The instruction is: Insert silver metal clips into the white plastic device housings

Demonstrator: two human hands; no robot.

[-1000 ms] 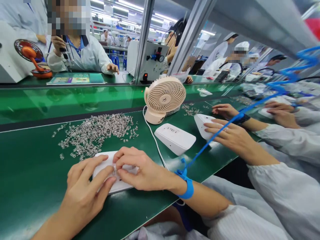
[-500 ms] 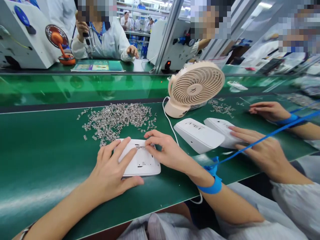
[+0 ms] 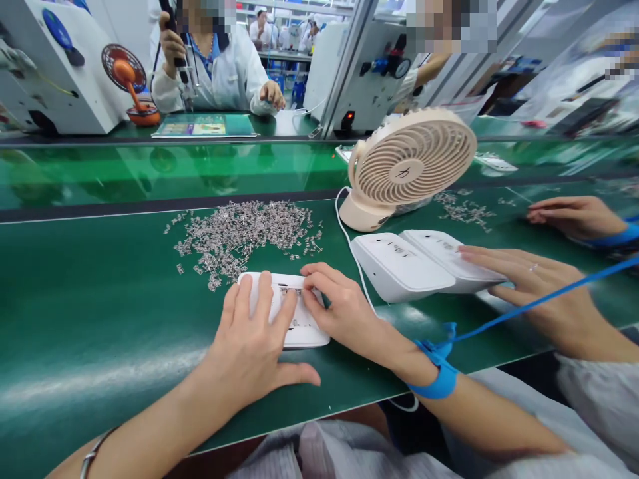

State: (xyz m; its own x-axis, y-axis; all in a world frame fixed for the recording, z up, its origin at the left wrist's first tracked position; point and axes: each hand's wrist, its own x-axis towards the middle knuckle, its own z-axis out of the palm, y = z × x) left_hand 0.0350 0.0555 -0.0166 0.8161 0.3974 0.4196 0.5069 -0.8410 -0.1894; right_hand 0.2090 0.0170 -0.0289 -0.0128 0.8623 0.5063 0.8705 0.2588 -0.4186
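Observation:
A white plastic housing [image 3: 305, 337] lies on the green bench in front of me, its recessed face with small slots turned up. My left hand [image 3: 254, 339] rests across its left part with fingers spread and thumb stretched out; the index fingertip touches near the upper slots. At the housing's upper right, my right hand [image 3: 344, 309] has thumb and fingers pinched together over the recess. Whatever sits between those fingertips is hidden. Just behind the housing is a loose pile of small metal contact pieces [image 3: 249, 229]. A blue wrist strap [image 3: 436, 372] circles my right wrist.
A beige fan [image 3: 412, 166] with a white cable stands behind two more white housings [image 3: 407, 266]. A co-worker's hand [image 3: 544, 293] touches the right one; their other hand [image 3: 579, 216] is farther back. A blue cord [image 3: 539, 303] crosses at right. Another person works across the conveyor [image 3: 200, 166].
My left hand's fingers have shifted right over the housing, with the index finger now deeper over the recess. My right hand stays pinched at the upper slots. The whole view has shifted slightly.

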